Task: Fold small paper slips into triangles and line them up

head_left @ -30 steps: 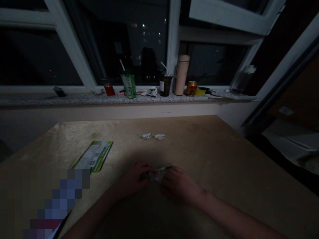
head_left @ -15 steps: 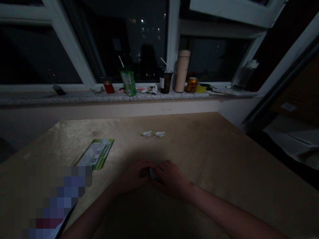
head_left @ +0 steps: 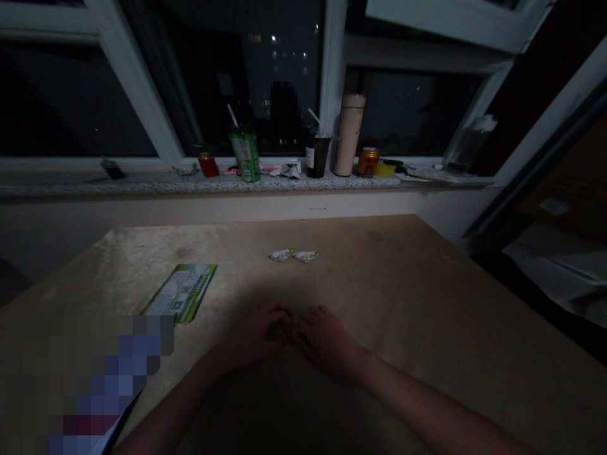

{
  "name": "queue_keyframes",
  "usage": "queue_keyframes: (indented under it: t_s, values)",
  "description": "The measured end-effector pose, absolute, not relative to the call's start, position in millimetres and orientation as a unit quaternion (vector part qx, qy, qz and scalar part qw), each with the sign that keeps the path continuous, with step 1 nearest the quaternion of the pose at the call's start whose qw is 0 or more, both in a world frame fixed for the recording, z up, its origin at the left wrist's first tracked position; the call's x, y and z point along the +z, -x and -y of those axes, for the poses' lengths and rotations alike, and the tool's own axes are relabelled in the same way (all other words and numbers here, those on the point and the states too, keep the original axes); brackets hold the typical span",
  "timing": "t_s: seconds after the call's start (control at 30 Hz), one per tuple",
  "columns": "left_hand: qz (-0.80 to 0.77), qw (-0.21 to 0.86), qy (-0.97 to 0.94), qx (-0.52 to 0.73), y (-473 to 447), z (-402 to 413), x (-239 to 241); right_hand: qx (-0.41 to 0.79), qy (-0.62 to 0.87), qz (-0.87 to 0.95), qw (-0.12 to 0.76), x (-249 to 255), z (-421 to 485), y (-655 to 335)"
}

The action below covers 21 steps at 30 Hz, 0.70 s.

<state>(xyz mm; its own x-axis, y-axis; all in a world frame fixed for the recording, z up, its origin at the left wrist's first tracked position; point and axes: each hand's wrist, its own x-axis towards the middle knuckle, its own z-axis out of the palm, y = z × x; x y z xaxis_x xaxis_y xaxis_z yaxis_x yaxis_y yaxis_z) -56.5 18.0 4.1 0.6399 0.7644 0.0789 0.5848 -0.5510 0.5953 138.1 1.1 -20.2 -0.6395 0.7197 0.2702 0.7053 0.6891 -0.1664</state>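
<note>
Your left hand (head_left: 256, 338) makes a loose ring. The little wrap seen at its tips a second ago is now hidden, likely between your hands, so I can't tell its look or which hand grips it. Two white-and-green wraps (head_left: 306, 256) lie beyond. Your right hand (head_left: 327, 341) curls, touching the left.

The left wrapper (head_left: 280, 255) and right wrapper (head_left: 305, 256), small, whitish with green edging, lie roughly triangular on the table (head_left: 403, 284); their ends nearly meet; anything between left hand (head_left: 263, 332) and right hand (head_left: 327, 341) is hidden.
</note>
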Motion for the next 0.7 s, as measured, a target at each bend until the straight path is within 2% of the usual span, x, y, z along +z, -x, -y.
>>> queue_keyframes:
  t_s: [0.53,0.7]
  values:
    - [-0.449,0.196,-0.862,0.131,47,-17,2,0.054,0.378,0.908,0.171,-21,-2,-145]
    - [-0.457,0.179,-0.863,0.121,44,-16,3,-0.008,0.309,0.941,0.136,-16,9,-160]
